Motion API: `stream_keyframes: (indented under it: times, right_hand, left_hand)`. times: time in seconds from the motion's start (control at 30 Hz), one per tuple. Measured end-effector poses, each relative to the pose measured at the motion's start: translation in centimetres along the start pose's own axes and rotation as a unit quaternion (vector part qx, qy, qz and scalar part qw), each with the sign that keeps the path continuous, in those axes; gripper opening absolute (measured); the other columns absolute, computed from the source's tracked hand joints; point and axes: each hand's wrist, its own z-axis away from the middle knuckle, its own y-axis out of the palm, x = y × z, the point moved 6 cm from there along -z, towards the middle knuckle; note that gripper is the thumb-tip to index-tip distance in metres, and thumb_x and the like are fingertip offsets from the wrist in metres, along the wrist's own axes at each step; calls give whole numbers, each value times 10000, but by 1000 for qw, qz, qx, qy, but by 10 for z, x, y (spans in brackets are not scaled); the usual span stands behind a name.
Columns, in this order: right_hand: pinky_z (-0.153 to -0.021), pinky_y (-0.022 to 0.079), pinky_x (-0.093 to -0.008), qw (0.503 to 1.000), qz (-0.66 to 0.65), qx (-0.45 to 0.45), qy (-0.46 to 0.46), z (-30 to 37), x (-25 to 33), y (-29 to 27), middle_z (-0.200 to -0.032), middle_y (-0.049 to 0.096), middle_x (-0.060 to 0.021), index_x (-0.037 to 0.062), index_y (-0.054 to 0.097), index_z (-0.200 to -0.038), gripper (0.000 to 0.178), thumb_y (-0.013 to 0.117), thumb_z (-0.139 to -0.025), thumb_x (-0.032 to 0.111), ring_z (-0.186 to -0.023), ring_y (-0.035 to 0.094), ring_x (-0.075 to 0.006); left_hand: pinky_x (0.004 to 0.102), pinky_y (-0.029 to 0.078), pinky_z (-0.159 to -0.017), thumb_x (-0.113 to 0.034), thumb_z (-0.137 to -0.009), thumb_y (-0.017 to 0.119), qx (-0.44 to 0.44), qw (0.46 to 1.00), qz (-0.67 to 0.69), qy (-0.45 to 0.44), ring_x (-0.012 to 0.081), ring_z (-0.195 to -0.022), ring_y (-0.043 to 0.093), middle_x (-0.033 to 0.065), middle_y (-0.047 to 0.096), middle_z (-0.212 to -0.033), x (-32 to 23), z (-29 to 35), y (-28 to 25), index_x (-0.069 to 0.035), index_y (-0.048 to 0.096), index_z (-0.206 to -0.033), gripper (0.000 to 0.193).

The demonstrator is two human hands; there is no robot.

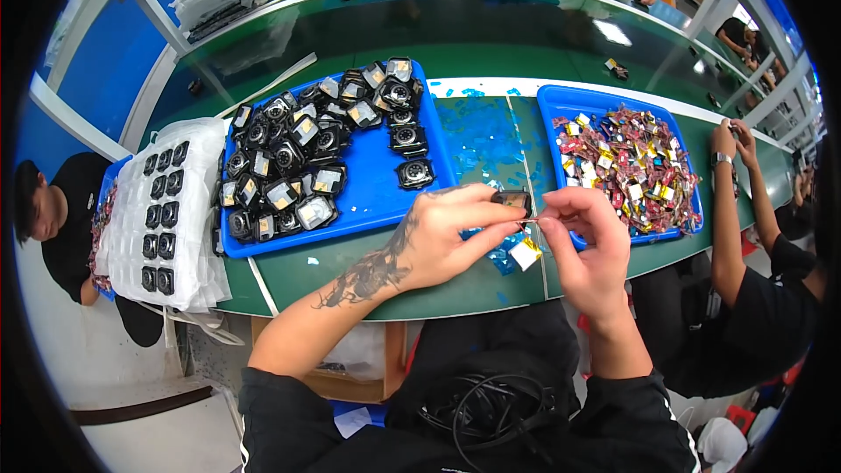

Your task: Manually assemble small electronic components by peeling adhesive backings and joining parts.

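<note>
My left hand [451,232] is closed around a black square smartwatch case [511,200], held just above the front of the green bench. Close against it, my right hand [589,250] pinches thumb and forefinger together on a thin reddish wire. Below the fingertips is a small silver-white battery [526,253] with yellow tape, seemingly on that wire. Left of my hands, a blue tray [372,184] holds a heap of black smartwatch cases [289,156]. To the right, another blue tray [549,114] is full of small batteries with red wires and yellow tape [626,166].
Scraps of blue film [477,136] litter the green bench [350,285] between the trays. At the left stands a stack of white moulded trays [131,236] with rows of watch cases. People sit at either side; a green conveyor belt [526,35] runs behind.
</note>
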Motion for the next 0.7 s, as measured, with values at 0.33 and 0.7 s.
stream_keyframes:
  times: [0.33,0.7]
  right_hand:
    - [-680,493,-251,996,-66,62,4,0,-6,7,-901,602,-61,4,547,-1088,311,657,-807,-71,-794,597,-121]
    - [-688,475,-199,999,-37,22,14,1,-11,13,-893,572,-32,-2,521,-1122,339,669,-819,-46,-788,570,-70]
  left_hand:
    - [234,533,-738,-96,-893,654,57,862,394,-314,95,-798,645,89,708,-914,32,11,23,40,692,-1038,202]
    - [249,515,-719,-82,-870,668,20,924,302,-233,124,-850,647,92,690,-952,26,7,15,13,704,-1032,191]
